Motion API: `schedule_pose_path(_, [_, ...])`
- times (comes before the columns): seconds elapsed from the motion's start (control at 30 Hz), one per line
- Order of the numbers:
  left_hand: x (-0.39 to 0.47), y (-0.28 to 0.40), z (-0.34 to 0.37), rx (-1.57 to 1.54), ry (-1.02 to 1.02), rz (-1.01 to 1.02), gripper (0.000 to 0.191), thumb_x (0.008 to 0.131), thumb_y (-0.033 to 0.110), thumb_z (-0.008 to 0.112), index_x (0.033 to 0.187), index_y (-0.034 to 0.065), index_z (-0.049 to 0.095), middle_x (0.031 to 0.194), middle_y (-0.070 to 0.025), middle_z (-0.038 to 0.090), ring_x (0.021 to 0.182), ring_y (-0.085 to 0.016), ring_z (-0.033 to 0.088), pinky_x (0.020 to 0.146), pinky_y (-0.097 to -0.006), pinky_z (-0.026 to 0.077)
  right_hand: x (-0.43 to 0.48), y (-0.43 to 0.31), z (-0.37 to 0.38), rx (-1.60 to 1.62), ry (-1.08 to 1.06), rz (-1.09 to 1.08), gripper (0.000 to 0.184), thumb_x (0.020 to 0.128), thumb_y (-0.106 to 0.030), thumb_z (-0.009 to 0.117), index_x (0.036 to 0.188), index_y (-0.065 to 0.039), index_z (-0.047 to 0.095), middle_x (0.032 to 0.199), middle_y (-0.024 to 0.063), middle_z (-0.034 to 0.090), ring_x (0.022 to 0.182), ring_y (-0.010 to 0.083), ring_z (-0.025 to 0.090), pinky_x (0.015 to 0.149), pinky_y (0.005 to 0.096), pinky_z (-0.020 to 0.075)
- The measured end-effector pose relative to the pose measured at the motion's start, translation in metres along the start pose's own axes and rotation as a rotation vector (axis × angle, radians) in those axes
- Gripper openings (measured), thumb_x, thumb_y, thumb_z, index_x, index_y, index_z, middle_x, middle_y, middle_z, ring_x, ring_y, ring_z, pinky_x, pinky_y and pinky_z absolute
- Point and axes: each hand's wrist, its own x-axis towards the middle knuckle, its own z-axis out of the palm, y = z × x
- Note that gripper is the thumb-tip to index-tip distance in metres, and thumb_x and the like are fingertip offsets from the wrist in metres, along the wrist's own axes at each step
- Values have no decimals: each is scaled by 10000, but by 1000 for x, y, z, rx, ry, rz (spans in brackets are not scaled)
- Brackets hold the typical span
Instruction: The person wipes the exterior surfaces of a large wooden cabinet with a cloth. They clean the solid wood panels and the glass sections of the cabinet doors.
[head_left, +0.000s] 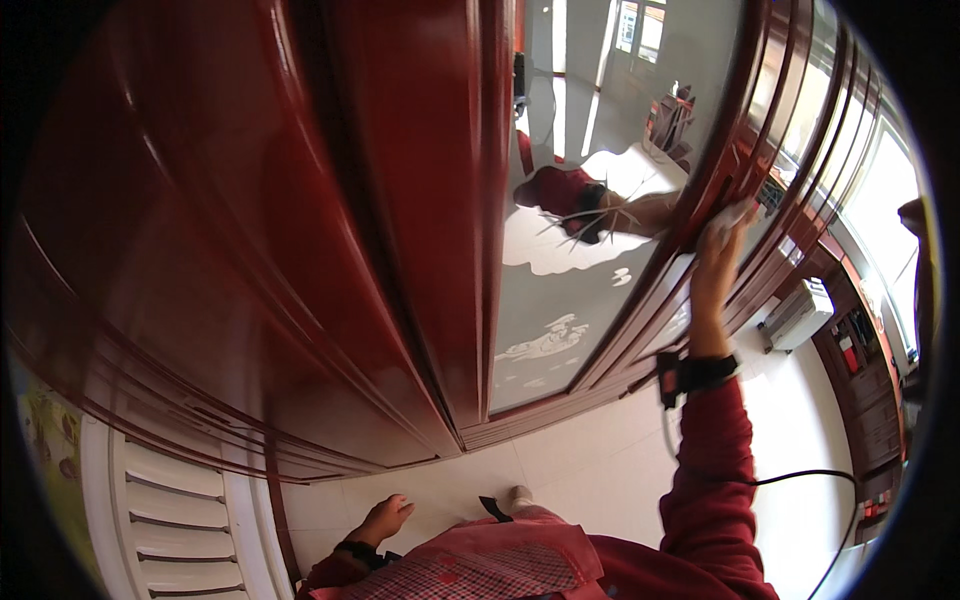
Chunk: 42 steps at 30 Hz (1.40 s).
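Observation:
My right hand (718, 259) reaches up to the dark red wooden frame (694, 202) of a sliding door and holds a pale, crumpled cloth (727, 220) against it. Left of this frame, a glossy door panel (574, 300) with plant and cloud patterns reflects my arm. My left hand (388, 517) hangs low beside my checked apron (510, 559), with nothing seen in it. Both wrists wear black straps, and a cable runs from the right one.
Large glossy red wooden panels (225, 262) fill the left. A white slatted door or rack (180, 517) stands at lower left. Right are a pale wheeled box-shaped appliance (799, 315), dark red cabinets (862, 390) and a bright window (885, 187). Pale tiles (600, 465) cover the floor.

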Motion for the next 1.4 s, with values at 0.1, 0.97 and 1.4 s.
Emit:
schedule_pose_path(0.1, [7,2,6,-16,12,-10,603,918,418,527,1302,-34,424,1092,-176,623,918,-226,626,795,-345,491,55,-12,-6,16,18,-36,499,942,-181,463,1392,-21,320,1415,211,342,1310,343,338,1073,365,258])
schedule_pose_path(0.97, [-43,-40,2,-299,286,-115,571,920,411,527,1300,-3,427,1036,-176,640,912,-228,634,785,-358,497,-47,6,19,-61,54,30,563,936,-149,424,1447,-66,205,1470,211,242,1354,358,255,1088,461,243])
schedule_pose_path(1.4, [-1,-33,-16,-174,229,-8,527,914,374,549,1267,-7,459,1011,-164,648,879,-217,638,751,-349,497,103,-59,-3,-88,102,-205,416,956,-176,466,1346,-55,392,1325,187,455,1209,351,454,984,403,378])
